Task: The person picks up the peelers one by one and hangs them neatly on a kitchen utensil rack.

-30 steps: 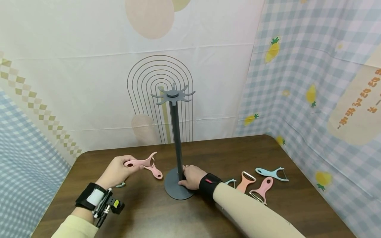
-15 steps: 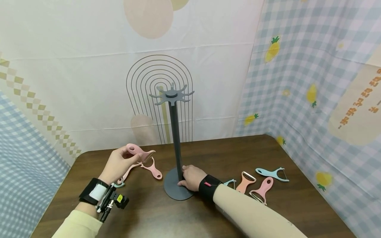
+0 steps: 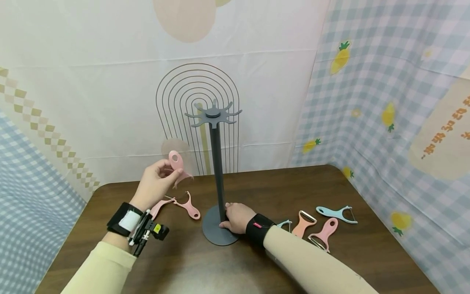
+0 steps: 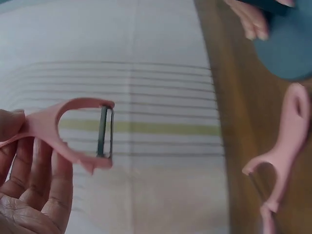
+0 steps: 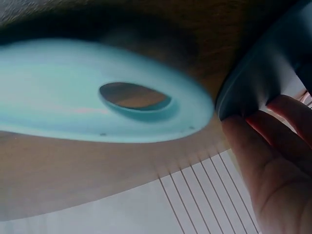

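Observation:
In the head view, my left hand (image 3: 156, 181) pinches a pink peeler (image 3: 176, 160) above the table, its holed handle end upward. The left wrist view shows this peeler's fork and blade (image 4: 105, 131) beyond the fingers. A grey stand (image 3: 216, 163) with curved hooks around its top rises from a round base. At the foot of its post my right hand (image 3: 239, 219) grips it, thumb in front. Below the left hand lie a pink peeler (image 3: 191, 210) and another pink peeler (image 3: 157, 208), partly behind the wrist. A light blue handle (image 5: 53, 92) looms large in the right wrist view.
Right of the stand lie a blue peeler (image 3: 332, 213), an orange peeler (image 3: 302, 225), a pink peeler (image 3: 326, 232) and, partly behind the right forearm, another blue peeler (image 3: 284, 223). Cloth-covered walls (image 3: 271, 98) rise behind and beside the brown table (image 3: 257, 183).
My left hand has lifted the pink peeler up and slightly right, turning it from flat to handle-end up. The right hand stays on the stand.

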The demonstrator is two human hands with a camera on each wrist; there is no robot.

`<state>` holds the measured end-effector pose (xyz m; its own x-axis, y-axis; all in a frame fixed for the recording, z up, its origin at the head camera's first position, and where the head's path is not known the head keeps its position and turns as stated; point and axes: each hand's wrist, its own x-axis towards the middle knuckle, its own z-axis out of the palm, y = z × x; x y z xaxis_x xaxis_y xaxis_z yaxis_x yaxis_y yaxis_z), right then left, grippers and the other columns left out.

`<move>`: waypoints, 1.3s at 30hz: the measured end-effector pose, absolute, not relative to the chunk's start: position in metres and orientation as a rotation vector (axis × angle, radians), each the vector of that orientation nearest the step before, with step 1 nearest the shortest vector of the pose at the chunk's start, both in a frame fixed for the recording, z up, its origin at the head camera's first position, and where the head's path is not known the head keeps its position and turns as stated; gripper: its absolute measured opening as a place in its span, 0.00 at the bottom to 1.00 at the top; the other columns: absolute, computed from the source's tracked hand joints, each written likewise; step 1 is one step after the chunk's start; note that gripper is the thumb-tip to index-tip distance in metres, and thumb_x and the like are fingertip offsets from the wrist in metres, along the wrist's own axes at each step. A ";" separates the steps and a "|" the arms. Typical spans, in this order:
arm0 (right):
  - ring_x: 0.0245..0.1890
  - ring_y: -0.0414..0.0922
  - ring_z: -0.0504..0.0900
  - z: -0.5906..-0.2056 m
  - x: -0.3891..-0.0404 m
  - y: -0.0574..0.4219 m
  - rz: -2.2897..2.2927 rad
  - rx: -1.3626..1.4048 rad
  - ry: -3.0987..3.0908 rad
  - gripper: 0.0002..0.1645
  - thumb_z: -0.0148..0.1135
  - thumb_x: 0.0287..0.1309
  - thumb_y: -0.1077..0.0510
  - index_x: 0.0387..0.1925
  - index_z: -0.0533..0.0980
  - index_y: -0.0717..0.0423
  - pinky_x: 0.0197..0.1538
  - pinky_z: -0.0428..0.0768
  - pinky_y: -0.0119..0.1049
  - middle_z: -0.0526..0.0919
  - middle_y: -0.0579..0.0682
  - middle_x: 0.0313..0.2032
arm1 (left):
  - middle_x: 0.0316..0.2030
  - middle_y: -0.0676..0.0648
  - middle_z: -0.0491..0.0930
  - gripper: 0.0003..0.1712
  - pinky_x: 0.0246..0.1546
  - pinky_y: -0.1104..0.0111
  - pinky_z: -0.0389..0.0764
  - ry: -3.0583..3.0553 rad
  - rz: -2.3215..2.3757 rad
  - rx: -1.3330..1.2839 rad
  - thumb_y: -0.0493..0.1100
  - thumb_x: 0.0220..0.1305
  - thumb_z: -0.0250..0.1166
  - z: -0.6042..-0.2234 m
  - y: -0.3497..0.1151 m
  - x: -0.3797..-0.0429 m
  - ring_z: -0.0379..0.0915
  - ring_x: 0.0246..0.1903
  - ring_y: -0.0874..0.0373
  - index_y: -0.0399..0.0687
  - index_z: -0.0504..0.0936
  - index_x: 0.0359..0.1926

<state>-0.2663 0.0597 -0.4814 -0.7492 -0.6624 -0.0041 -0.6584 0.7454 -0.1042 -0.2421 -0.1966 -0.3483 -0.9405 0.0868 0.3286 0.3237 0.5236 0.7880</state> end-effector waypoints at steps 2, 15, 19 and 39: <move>0.38 0.41 0.81 -0.481 -0.266 0.060 -0.160 -1.095 2.895 0.24 0.64 0.59 0.39 0.24 0.82 0.56 0.45 0.78 0.33 0.82 0.48 0.43 | 0.37 0.39 0.82 0.13 0.25 0.70 0.76 -2.472 -1.392 -0.357 0.42 0.68 0.63 -0.336 -0.187 -0.242 0.78 0.31 0.47 0.37 0.78 0.47; 0.49 0.45 0.81 -0.477 -0.265 0.060 -0.176 -1.055 2.884 0.25 0.64 0.59 0.39 0.31 0.85 0.59 0.52 0.77 0.35 0.80 0.54 0.55 | 0.33 0.46 0.82 0.15 0.24 0.74 0.74 -2.126 -1.390 -0.496 0.48 0.66 0.65 -0.283 -0.148 -0.256 0.75 0.28 0.58 0.43 0.82 0.46; 0.50 0.45 0.81 -0.477 -0.265 0.060 -0.172 -1.054 2.881 0.26 0.63 0.60 0.39 0.32 0.85 0.59 0.53 0.76 0.35 0.79 0.53 0.55 | 0.34 0.46 0.84 0.15 0.27 0.74 0.76 -2.042 -1.413 -0.511 0.47 0.66 0.65 -0.276 -0.140 -0.258 0.79 0.32 0.59 0.41 0.83 0.46; 0.53 0.46 0.79 -0.480 -0.266 0.060 -0.135 -1.069 2.883 0.28 0.62 0.61 0.39 0.36 0.85 0.61 0.55 0.75 0.36 0.77 0.56 0.57 | 0.37 0.43 0.84 0.12 0.39 0.71 0.81 -1.950 -1.544 -0.631 0.40 0.66 0.65 -0.254 -0.128 -0.255 0.83 0.36 0.58 0.38 0.81 0.47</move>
<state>-0.2658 0.0597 -0.4804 -0.7569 -0.6529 -0.0287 -0.6474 0.7550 -0.1042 -0.2553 -0.1280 -0.2539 -0.7278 0.0160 0.6856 0.6710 0.2229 0.7072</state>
